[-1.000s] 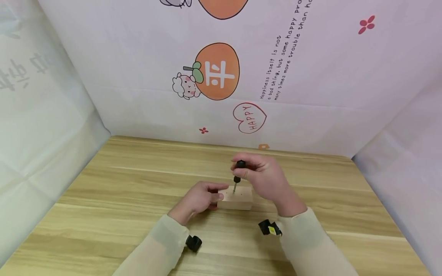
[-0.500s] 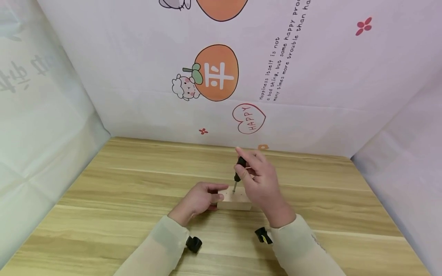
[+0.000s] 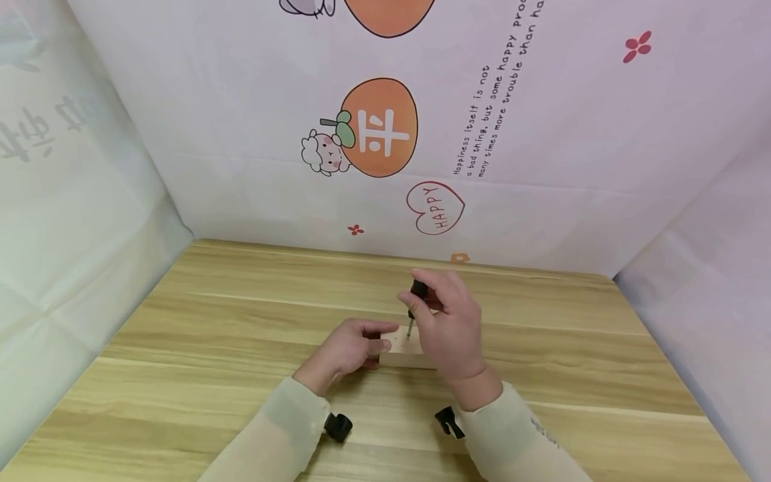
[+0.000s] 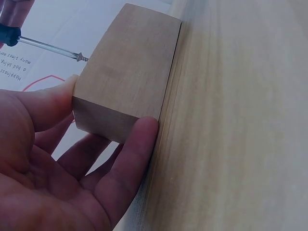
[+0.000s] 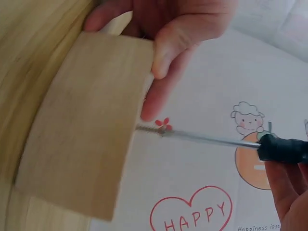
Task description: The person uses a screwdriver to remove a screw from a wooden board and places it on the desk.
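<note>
A pale wooden block (image 3: 406, 360) lies on the table, small dark holes in its top. The left hand (image 3: 346, 348) grips its left end, thumb and fingers on different faces, as the left wrist view shows on the block (image 4: 127, 62). Above the block, the right hand (image 3: 452, 325) holds a black-handled screwdriver (image 3: 419, 289) between thumb and fingers. In the right wrist view the screwdriver shaft (image 5: 211, 138) meets the head of a screw (image 5: 151, 129), whose threaded part stands out of the block's face; part of the thread shows.
The wood-grain table (image 3: 241, 402) carries the block. Behind it stands a white printed cloth (image 3: 241, 167), with further cloth on the left and right sides. A small black device (image 3: 338, 426) is at the left wrist, another (image 3: 448, 422) at the right wrist.
The right hand has turned around the screwdriver handle, its fingers opening and closing on it, and its wrist has moved left and lower. The left hand and block have stayed put.
</note>
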Tool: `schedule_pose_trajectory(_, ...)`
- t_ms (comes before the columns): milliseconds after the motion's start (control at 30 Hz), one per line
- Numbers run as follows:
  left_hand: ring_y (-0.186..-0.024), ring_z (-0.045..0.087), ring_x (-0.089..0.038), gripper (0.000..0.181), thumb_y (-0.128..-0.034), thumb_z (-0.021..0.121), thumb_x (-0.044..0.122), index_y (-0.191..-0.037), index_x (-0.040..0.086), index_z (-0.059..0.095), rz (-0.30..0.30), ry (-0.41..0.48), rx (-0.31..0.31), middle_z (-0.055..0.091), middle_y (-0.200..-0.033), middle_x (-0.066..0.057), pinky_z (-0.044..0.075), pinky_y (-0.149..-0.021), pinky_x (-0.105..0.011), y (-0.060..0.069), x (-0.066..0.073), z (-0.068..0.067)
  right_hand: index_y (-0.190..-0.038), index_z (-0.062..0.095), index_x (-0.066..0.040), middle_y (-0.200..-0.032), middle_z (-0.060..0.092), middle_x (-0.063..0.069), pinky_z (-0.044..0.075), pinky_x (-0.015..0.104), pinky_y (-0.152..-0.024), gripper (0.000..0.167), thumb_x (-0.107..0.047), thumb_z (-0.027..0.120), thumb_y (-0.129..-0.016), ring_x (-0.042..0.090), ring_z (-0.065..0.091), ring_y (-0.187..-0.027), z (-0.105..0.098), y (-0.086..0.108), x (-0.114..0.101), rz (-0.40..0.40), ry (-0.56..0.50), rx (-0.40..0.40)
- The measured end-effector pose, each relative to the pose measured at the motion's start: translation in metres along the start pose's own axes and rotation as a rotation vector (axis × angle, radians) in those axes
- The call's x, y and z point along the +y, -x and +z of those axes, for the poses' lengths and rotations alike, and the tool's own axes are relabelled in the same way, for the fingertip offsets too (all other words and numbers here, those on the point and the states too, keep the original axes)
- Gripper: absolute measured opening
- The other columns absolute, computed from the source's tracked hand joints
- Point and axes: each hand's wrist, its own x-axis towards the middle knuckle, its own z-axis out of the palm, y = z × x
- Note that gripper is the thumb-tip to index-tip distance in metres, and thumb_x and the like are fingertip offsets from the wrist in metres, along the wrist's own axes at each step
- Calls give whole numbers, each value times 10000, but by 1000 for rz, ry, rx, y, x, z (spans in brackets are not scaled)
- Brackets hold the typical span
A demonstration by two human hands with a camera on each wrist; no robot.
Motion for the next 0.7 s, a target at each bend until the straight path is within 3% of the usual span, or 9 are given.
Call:
schedule_pose_trajectory(167, -907, 571, -204, 323, -971, 661, 90, -1291, 121, 694, -1, -5, 0, 601, -1321, -42, 574, -738, -376, 1, 2, 0, -1092, 754, -72, -881, 628, 35, 506, 203, -615, 317, 13, 821, -795, 162, 589, -706, 0, -3, -2, 86, -114, 13)
schedule_pose_trajectory(300, -950, 576, -203, 319, -969, 660, 80, -1283, 117, 699, -10, -5, 7, 594, -1340, -41, 573, -743, -378, 1, 2, 1, -1084, 752, -77, -927, 651, 51, 535, 227, -642, 295, 14, 807, -809, 185, 623, -731, -4, -4, -3, 155, -187, -24)
schedule_pose_trajectory(433, -944, 571, -203, 317, -968, 660, 77, -1279, 116, 702, -16, -5, 7, 595, -1333, -48, 573, -738, -374, 0, 1, 1, -1075, 745, -44, -955, 662, 139, 566, 274, -678, 279, 55, 786, -818, 205, 668, -784, -12, -9, 3, 220, -312, -122)
schedule_pose_trajectory(600, -949, 576, -203, 314, -969, 656, 72, -1273, 130, 707, -17, -14, 6, 599, -1325, -56, 574, -727, -371, 0, 2, 0, -1075, 696, 71, -959, 648, 180, 583, 358, -746, 251, 150, 713, -837, 231, 705, -873, -24, -17, 18, 251, -548, -302)
schedule_pose_trajectory(700, -949, 576, -205, 316, -968, 655, 68, -1272, 131, 708, -15, -18, 5, 608, -1302, -58, 574, -722, -370, 0, 3, 1, -1056, 672, 125, -954, 644, 177, 578, 404, -775, 222, 167, 697, -840, 261, 708, -890, -27, -19, 24, 277, -650, -338)
